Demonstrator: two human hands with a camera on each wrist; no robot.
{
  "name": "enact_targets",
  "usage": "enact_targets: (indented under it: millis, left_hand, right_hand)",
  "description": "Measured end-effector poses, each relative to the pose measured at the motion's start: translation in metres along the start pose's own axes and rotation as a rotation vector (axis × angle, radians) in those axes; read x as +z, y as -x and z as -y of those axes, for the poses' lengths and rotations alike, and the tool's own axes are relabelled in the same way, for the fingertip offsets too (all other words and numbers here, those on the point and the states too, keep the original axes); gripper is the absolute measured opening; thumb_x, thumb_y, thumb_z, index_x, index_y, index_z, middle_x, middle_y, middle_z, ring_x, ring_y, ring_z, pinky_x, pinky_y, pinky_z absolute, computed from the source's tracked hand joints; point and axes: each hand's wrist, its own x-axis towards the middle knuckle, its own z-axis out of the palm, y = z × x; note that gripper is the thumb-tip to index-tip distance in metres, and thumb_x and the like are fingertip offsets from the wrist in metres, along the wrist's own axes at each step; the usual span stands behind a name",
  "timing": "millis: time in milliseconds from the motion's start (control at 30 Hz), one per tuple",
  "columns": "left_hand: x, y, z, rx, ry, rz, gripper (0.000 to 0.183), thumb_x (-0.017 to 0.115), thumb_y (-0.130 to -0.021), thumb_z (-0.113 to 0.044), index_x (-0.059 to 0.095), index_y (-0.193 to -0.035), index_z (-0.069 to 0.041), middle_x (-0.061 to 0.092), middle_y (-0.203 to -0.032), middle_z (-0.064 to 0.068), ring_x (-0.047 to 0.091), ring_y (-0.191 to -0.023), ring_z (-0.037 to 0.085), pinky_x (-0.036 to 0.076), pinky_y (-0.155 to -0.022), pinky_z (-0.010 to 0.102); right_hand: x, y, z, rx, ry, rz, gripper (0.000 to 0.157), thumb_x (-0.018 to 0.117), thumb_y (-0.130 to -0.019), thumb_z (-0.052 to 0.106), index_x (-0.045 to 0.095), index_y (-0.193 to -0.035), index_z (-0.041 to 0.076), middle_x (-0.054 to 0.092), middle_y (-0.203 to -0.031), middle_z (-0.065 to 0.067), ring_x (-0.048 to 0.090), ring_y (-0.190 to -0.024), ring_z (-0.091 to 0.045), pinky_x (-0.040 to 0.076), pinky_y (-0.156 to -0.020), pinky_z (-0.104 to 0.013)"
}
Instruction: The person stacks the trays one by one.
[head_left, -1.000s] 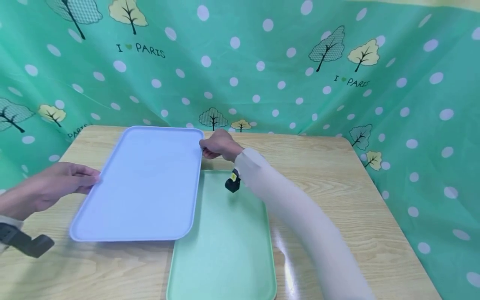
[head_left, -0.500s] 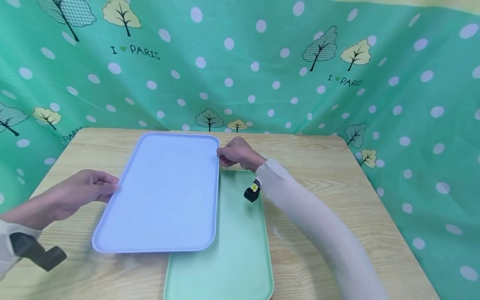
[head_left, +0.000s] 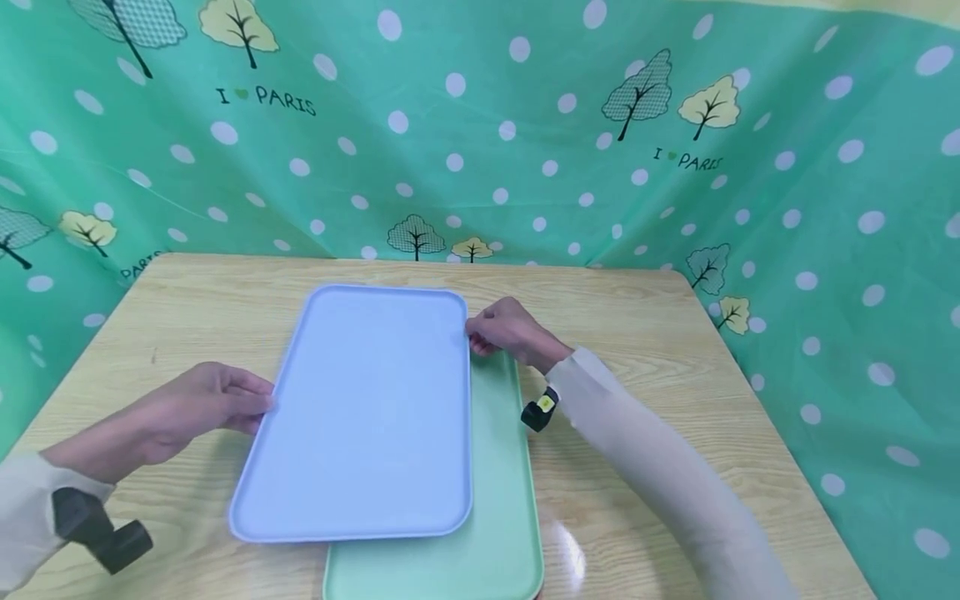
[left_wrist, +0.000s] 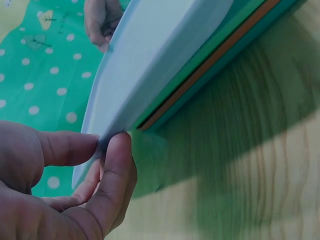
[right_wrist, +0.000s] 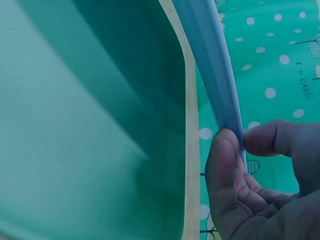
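A light blue rectangular tray [head_left: 367, 417] hangs over a pale green tray [head_left: 504, 483] on the table, shifted to its left. My left hand [head_left: 210, 404] pinches the blue tray's left edge between thumb and fingers. At the far right edge, my right hand [head_left: 506, 327] pinches the rim the same way. In the left wrist view, a gap shows under the blue tray, and orange and teal edges [left_wrist: 210, 62] lie stacked beneath the green one. The right wrist view shows the green tray's surface [right_wrist: 55, 130] below the lifted blue rim [right_wrist: 215, 75]. Most of the green tray is hidden from above.
The wooden table [head_left: 637, 375] extends on both sides of the trays. A green dotted curtain [head_left: 480, 125] with printed trees hangs behind and along the right side. Each wrist carries a small black camera mount [head_left: 101, 529].
Both hands have carried the blue tray to the right and nearer to me, lowering it so that it covers more of the green tray. The grip on both edges stays the same.
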Motion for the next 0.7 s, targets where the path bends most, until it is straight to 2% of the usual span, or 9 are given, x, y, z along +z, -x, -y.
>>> enact_targets:
  millis: [100, 233, 700]
  left_hand:
    - [0.007, -0.001, -0.001, 0.01, 0.011, 0.007, 0.041, 0.054, -0.1, -0.015, 0.049, -0.127, 0.015, 0.072, -0.098, 0.003, 0.07, -0.087, 0.017, 0.047, -0.094, 0.047]
    - [0.017, -0.001, -0.001, 0.011, 0.038, 0.009, 0.039, 0.056, -0.099, -0.015, 0.051, -0.124, 0.014, 0.071, -0.095, 0.002, 0.07, -0.085, 0.016, 0.053, -0.085, 0.032]
    - [0.044, -0.003, -0.002, 0.027, 0.148, 0.056, 0.03, 0.058, -0.096, -0.009, 0.051, -0.118, 0.012, 0.067, -0.098, 0.007, 0.067, -0.081, 0.016, 0.057, -0.078, 0.029]
  right_hand:
    - [-0.004, 0.004, -0.006, -0.001, -0.009, 0.001, 0.017, 0.06, -0.093, 0.009, 0.07, -0.085, -0.002, 0.065, -0.071, -0.006, 0.062, -0.061, -0.012, 0.059, -0.076, -0.033]
    - [-0.007, 0.009, -0.014, -0.013, -0.009, 0.002, 0.018, 0.059, -0.094, 0.009, 0.07, -0.087, -0.004, 0.065, -0.07, -0.006, 0.061, -0.061, -0.012, 0.058, -0.07, -0.03]
    - [-0.016, 0.023, -0.039, -0.014, -0.061, -0.003, 0.015, 0.061, -0.093, 0.006, 0.069, -0.089, -0.006, 0.063, -0.067, -0.005, 0.06, -0.058, -0.011, 0.055, -0.06, -0.022]
